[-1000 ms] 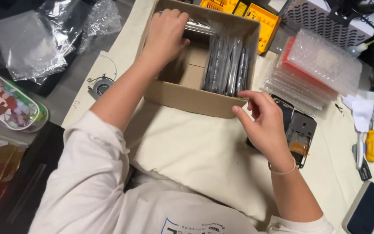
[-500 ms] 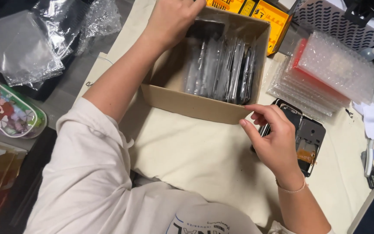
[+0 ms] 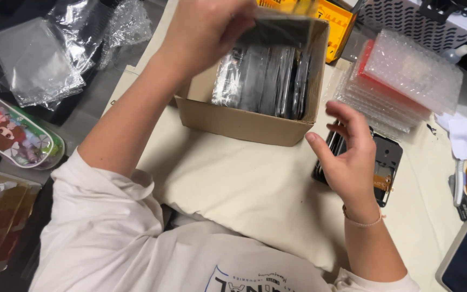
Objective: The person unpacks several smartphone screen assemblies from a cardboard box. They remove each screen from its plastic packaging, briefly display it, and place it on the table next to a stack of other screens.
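Fingers (image 3: 228, 24) of the left hand (image 3: 204, 32) are curled on the far rim of the cardboard box (image 3: 244, 121), at 12 o'clock. Inside the box stand dark flat parts in clear bags (image 3: 266, 81), packed upright. The right hand (image 3: 347, 157) hovers at 3 o'clock from the box, its fingers apart and holding nothing, above a dark phone frame (image 3: 387, 162) on the cream table (image 3: 255, 200). Bubble-wrap packs (image 3: 406, 75) lie at 2 o'clock.
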